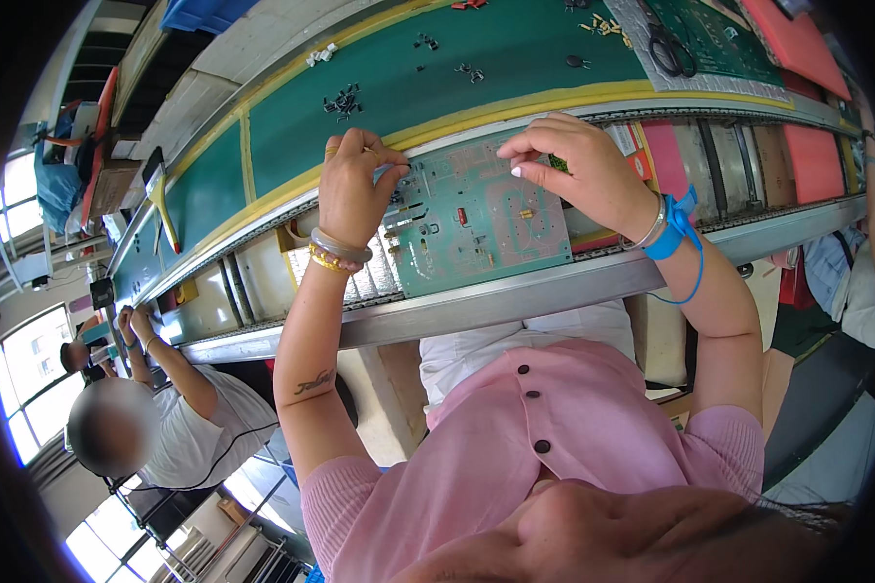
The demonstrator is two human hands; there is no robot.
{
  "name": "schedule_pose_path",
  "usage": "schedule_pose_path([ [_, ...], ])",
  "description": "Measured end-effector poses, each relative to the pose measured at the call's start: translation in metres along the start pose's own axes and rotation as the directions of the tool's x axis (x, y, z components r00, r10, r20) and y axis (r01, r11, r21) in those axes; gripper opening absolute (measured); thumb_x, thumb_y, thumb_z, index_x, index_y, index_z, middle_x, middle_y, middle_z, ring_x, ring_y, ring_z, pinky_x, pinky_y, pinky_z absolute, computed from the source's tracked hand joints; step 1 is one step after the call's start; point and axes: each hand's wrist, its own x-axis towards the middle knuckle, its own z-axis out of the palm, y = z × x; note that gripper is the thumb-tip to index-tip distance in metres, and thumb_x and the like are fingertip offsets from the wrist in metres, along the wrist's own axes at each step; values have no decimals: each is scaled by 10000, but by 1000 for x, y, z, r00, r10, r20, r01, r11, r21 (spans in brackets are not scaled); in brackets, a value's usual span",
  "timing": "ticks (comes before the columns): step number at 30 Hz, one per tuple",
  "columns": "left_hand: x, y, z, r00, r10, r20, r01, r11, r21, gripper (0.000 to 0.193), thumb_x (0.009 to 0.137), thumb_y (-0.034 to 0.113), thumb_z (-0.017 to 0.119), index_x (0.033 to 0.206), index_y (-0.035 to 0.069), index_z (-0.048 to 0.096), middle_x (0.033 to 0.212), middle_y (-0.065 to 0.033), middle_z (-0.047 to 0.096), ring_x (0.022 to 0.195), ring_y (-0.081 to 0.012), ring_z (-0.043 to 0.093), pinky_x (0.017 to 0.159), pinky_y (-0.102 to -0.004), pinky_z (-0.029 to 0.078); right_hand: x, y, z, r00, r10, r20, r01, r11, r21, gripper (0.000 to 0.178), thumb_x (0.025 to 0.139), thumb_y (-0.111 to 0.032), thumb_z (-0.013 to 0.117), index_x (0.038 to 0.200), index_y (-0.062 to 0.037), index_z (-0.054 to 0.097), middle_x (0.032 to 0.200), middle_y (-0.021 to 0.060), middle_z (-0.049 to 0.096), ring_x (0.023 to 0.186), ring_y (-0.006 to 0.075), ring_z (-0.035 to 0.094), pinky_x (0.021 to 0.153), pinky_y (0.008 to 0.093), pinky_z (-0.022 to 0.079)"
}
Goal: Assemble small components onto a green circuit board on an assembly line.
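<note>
A green circuit board [515,243] lies across the rails in front of me, with several small parts standing on it, among them a red one [462,217] and a yellowish one [526,214]. My left hand [355,180] is over the board's far left corner, thumb and forefinger pinched together; whatever sits between them is too small to tell. Above the far right part of the board, my right hand [578,165] has its fingers curled, thumb close to the forefinger. Something green shows beside its palm, partly hidden. A blue wrist strap [673,226] with a cord circles my right wrist.
Beyond the rail [437,309] runs a green work surface [292,83] with piles of black parts [342,101], white parts [322,54] and brass-coloured pieces [608,29]. Black scissors [667,49] lie near another board [715,44]. Another person [199,418] works at the left.
</note>
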Motion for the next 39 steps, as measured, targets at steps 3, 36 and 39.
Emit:
schedule_pose_path([
  [3, 1, 1, 1, 1000, -3, 6, 3, 1000, -3, 121, 649, 63, 735, 764, 87, 706, 829, -57, 524, 823, -288, 478, 722, -381, 429, 1, 3, 0, 1000, 23, -7, -23, 1000, 18, 166, 793, -52, 635, 959, -43, 633, 832, 64, 611, 796, 202, 583, 737, 314, 454],
  [36, 230, 58, 120, 966, 256, -35, -224, 896, 383, 205, 842, 232, 596, 972, 83, 650, 1002, -107, 613, 925, -309, 603, 773, -405, 516, 25, 68, -43, 944, -31, -328, -155, 837, -524, 120, 734, -117, 687, 829, -77, 627, 864, 69, 552, 894, 269, 544, 769, 363, 465],
  [39, 233, 52, 116, 966, 256, -19, -226, 882, 414, 181, 840, 232, 598, 934, 88, 653, 961, -105, 610, 922, -294, 602, 755, -396, 516, 27, 68, -39, 950, -33, -311, -132, 860, -494, 132, 732, -138, 692, 822, -78, 617, 861, 66, 547, 892, 262, 548, 763, 368, 468],
])
